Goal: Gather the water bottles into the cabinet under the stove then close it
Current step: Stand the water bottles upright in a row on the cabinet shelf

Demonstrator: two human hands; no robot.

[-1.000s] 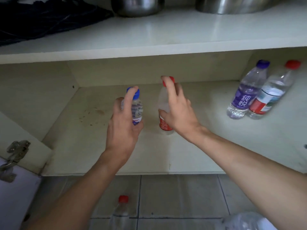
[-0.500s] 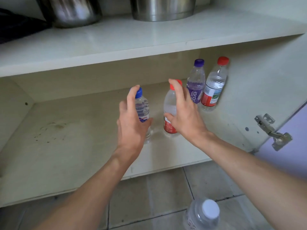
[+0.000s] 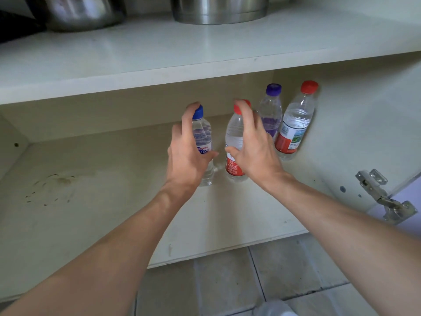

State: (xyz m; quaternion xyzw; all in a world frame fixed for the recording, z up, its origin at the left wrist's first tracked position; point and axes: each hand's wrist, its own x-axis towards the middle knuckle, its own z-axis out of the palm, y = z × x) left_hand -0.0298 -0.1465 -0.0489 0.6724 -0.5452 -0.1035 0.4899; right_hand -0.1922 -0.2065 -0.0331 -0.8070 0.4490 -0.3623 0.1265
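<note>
Two bottles stand on the cabinet's bottom shelf (image 3: 91,201), each under one of my hands. My left hand (image 3: 188,153) wraps the blue-capped bottle (image 3: 203,135), forefinger on its cap and thumb round its side. My right hand (image 3: 254,144) holds the red-capped bottle (image 3: 234,135) the same way. Just behind them to the right, a purple-capped bottle (image 3: 271,108) and another red-capped bottle (image 3: 296,124) stand against the right wall.
Two steel pots (image 3: 86,12) (image 3: 218,10) sit on the upper shelf (image 3: 205,53). A metal hinge (image 3: 385,197) and the open door's edge are at the right. A blurred bottle (image 3: 275,309) lies on the tiled floor below. The shelf's left half has a brown stain (image 3: 59,181).
Both hands carried their bottles to the right along the shelf, up next to the purple-capped and red-capped pair. My view also turned to the right.
</note>
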